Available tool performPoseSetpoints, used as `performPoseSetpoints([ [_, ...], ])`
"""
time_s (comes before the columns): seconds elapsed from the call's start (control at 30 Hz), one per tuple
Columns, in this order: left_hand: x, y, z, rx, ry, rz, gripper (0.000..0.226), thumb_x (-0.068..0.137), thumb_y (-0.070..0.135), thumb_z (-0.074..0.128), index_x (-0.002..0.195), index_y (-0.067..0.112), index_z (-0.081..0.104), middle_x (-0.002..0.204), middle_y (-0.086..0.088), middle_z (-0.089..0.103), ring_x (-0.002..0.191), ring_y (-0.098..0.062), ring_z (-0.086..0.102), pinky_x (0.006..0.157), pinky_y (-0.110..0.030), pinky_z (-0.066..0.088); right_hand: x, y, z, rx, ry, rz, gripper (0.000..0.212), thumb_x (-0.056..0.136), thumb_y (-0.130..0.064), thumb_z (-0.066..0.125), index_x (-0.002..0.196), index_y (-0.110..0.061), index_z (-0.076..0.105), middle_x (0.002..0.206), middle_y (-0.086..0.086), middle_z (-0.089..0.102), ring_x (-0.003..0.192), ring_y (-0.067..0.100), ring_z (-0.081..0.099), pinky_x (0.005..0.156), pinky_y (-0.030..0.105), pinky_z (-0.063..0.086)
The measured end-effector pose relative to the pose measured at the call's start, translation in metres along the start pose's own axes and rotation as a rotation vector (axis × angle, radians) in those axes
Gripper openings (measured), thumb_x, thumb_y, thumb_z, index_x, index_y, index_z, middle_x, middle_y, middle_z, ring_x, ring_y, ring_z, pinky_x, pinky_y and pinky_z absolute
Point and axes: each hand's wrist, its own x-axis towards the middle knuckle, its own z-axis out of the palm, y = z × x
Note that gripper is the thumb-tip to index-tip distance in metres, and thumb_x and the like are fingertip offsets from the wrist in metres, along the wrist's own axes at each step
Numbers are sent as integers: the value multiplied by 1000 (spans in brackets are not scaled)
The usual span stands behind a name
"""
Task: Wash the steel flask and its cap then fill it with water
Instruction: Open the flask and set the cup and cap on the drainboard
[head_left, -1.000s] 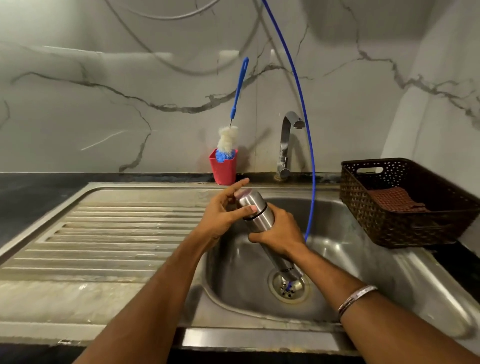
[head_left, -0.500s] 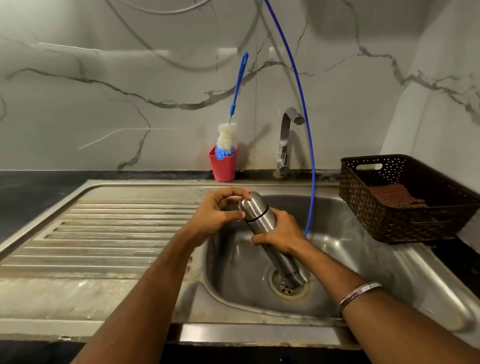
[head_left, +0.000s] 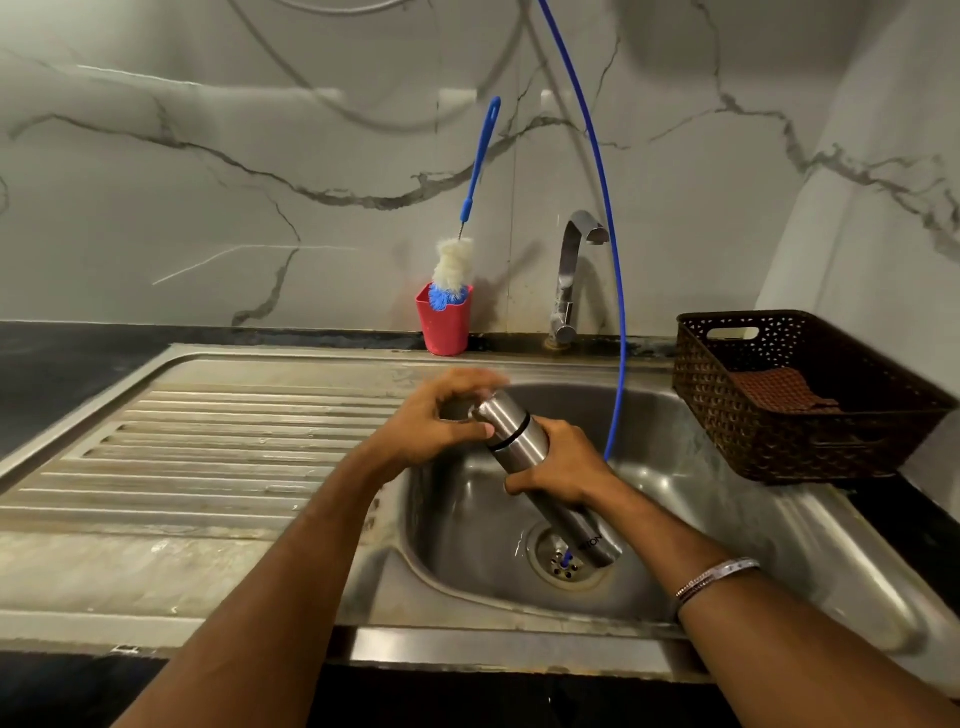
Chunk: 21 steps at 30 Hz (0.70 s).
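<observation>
Steel ridges of the draining board (head_left: 208, 457) spread out to the left of everything, level with the left forearm that crosses its near corner. Next comes the left hand (head_left: 431, 421), its fingers curled over the cap (head_left: 501, 415) of the steel flask (head_left: 545, 478) with the thumb tip pressed against the cap's side; the fingertips on top are blurred, so exactly how they sit cannot be told. Behind that hand, against the marble wall, a red cup (head_left: 444, 325) holds a bottle brush (head_left: 457, 265) whose blue handle leans up and to the right.

Below and to the right of the left hand's hold, the right hand (head_left: 563, 462) wraps round the flask's body just under the dark ring where cap meets body. From this grip the flask's long axis runs on a slant: the capped end points up, away and to the left, while the base points down, toward the person and to the right, over the drain (head_left: 563, 564) of the sink (head_left: 727, 519). Lettering shows near the base. Whether the base touches the sink floor cannot be told.

Behind the right hand stands the tap (head_left: 571, 275), and a thin blue hose (head_left: 613, 291) curves down from above, passing just right of that hand. A bangle circles the right wrist. Farthest right, a dark woven basket (head_left: 810, 431) on the counter holds a brown cloth (head_left: 779, 389).
</observation>
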Motion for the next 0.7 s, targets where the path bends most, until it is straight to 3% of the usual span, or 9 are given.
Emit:
performPoseSetpoints([
  [0.07, 0, -4, -3, 55, -47, 32, 44, 88, 9, 75, 126, 30, 68, 132, 7, 61, 123, -12, 58, 102, -40, 54, -2, 2, -1, -27, -36, -3, 71, 47, -40, 89, 112, -39, 63, 93, -12, 68, 84, 8, 65, 77, 37, 60],
  [0.17, -1, -8, 1, 6, -56, -48, 36, 90, 14, 75, 122, 29, 69, 121, 7, 64, 111, -13, 65, 92, -36, 60, -2, 3, -1, -60, -79, -17, 67, 44, -40, 89, 106, -37, 64, 92, -12, 69, 83, 8, 66, 76, 37, 60],
  [0.27, 2, -7, 10, 113, 78, -102, 28, 90, 39, 74, 116, 31, 70, 115, 9, 61, 107, -14, 64, 84, -26, 57, -2, 3, 1, -76, -111, -16, 66, 45, -40, 89, 105, -39, 61, 93, -12, 68, 84, 8, 66, 74, 33, 59],
  [0.4, 5, -8, 22, 368, 230, -159, 45, 86, 60, 68, 114, 26, 71, 118, 2, 54, 104, -13, 58, 81, -23, 50, -1, 2, 4, -86, -112, -19, 67, 43, -44, 88, 104, -38, 61, 93, -12, 68, 83, 8, 66, 73, 34, 60],
  [0.47, 4, -9, 16, 260, 154, -102, 47, 83, 56, 74, 122, 30, 67, 128, 5, 50, 113, -13, 56, 90, -29, 54, 0, 2, 3, -90, -101, -16, 67, 43, -44, 88, 104, -37, 62, 93, -12, 68, 82, 8, 66, 74, 35, 60],
  [0.57, 1, -11, 2, 100, -65, 19, 46, 84, 22, 82, 126, 32, 67, 131, 8, 59, 120, -12, 60, 98, -35, 56, 1, 6, -1, -68, -99, -18, 70, 45, -40, 90, 109, -37, 64, 95, -11, 69, 85, 9, 66, 76, 36, 60],
  [0.63, 1, -13, 1, 116, -71, 45, 42, 83, 14, 82, 122, 26, 71, 122, 6, 67, 112, -11, 65, 95, -34, 58, 1, 8, -2, -68, -108, -23, 70, 45, -40, 90, 111, -36, 64, 95, -11, 69, 86, 9, 66, 77, 37, 60],
  [0.7, 1, -9, 6, 111, 6, -26, 36, 86, 23, 80, 121, 25, 72, 114, 5, 71, 104, -12, 70, 86, -34, 62, 0, 7, -2, -85, -124, -27, 71, 45, -41, 89, 111, -37, 63, 96, -11, 69, 86, 9, 66, 79, 38, 60],
])
